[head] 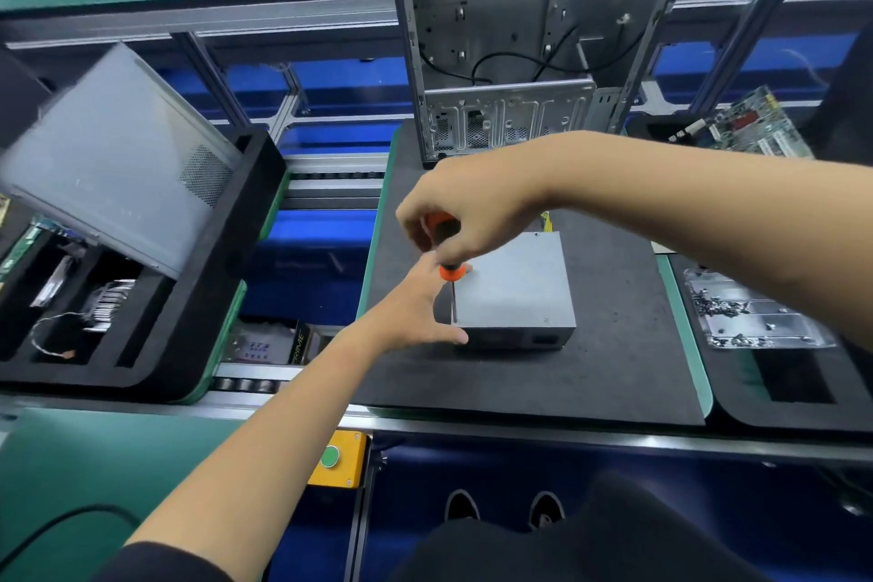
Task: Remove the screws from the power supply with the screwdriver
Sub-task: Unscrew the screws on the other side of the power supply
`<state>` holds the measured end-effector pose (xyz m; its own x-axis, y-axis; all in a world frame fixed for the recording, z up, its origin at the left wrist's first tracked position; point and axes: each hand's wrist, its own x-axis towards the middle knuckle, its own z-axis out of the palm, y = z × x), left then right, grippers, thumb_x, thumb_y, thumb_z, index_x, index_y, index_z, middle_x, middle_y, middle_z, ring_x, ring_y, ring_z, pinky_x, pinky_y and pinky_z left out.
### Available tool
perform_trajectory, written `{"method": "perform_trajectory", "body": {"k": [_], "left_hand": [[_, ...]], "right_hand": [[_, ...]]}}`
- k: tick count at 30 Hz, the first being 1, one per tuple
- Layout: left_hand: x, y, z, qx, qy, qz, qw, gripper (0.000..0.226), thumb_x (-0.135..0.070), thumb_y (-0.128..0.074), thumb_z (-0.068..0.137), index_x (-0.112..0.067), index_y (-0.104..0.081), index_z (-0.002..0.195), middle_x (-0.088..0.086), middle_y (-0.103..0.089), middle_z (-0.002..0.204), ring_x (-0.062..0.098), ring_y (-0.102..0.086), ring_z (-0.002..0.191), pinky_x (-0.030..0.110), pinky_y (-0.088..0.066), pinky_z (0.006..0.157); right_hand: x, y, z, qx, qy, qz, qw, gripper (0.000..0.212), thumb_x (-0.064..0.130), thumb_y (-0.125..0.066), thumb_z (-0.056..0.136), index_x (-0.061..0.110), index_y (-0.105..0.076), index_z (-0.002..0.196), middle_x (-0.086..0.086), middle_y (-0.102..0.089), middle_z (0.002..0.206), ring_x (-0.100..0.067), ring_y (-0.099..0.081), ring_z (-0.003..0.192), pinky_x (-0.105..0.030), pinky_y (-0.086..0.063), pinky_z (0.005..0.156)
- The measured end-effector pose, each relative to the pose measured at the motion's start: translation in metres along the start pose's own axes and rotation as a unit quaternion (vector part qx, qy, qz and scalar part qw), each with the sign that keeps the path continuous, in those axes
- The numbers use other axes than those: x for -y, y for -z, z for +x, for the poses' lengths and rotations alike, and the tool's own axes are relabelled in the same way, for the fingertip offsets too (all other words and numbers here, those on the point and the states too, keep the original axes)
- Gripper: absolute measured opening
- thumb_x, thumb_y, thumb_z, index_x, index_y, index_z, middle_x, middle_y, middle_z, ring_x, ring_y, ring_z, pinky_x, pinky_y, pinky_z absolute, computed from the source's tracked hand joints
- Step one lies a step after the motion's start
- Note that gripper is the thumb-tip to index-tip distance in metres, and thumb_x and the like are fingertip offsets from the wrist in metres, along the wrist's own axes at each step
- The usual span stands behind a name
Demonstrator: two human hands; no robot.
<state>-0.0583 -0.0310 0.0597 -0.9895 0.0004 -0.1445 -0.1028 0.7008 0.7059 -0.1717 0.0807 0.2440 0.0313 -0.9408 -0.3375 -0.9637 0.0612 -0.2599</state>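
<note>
right hand grips screwdriver upright on power supply.

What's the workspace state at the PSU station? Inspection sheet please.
Surface: black foam mat on the conveyor line.
Job's things: grey power supply flat on the mat; orange-handled screwdriver upright, tip at its near-left corner.
Clutter: tray of loose screws right; motherboard far right.
Grippers: right hand grips the screwdriver handle; left hand braces the power supply's left side.
Cables: black wires inside the open PC case.
Surroundings: side panel leaning in the left tray; green button box.
</note>
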Motion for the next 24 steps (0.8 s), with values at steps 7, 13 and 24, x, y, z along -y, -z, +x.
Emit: {"method": "perform_trajectory", "body": {"k": [7, 13, 24], "left_hand": [[0.006, -0.002, 0.002, -0.010, 0.002, 0.005, 1.000, 0.080, -0.037, -0.082, 0.069, -0.028, -0.045, 0.139, -0.020, -0.024, 0.140, -0.010, -0.022, 0.123, 0.001, -0.016, 0.098], [0.005, -0.003, 0.001, -0.018, 0.005, 0.032, 0.999, 0.082, -0.041, -0.080, 0.070, -0.026, -0.041, 0.142, -0.010, -0.025, 0.149, 0.007, -0.028, 0.134, 0.020, -0.025, 0.105], [0.002, -0.004, -0.001, -0.040, -0.002, 0.097, 0.994, 0.077, -0.038, -0.078, 0.074, -0.023, -0.044, 0.142, 0.002, -0.036, 0.149, 0.017, -0.032, 0.134, 0.017, -0.024, 0.099]], "right_hand": [[-0.004, -0.005, 0.004, -0.026, -0.017, -0.077, 0.997, 0.021, 0.032, -0.049, 0.095, 0.015, -0.051, 0.084, 0.005, -0.061, 0.074, -0.017, -0.056, 0.071, -0.032, -0.039, 0.057], [0.005, -0.001, -0.005, 0.007, 0.012, 0.014, 1.000, 0.007, 0.022, -0.062, 0.083, 0.023, -0.057, 0.087, 0.004, -0.065, 0.086, -0.014, -0.057, 0.077, -0.031, -0.048, 0.065], [0.009, -0.001, -0.004, -0.014, 0.065, 0.026, 0.997, 0.023, 0.012, -0.067, 0.078, 0.024, -0.055, 0.094, 0.014, -0.056, 0.082, 0.002, -0.050, 0.073, -0.020, -0.041, 0.059]]}}
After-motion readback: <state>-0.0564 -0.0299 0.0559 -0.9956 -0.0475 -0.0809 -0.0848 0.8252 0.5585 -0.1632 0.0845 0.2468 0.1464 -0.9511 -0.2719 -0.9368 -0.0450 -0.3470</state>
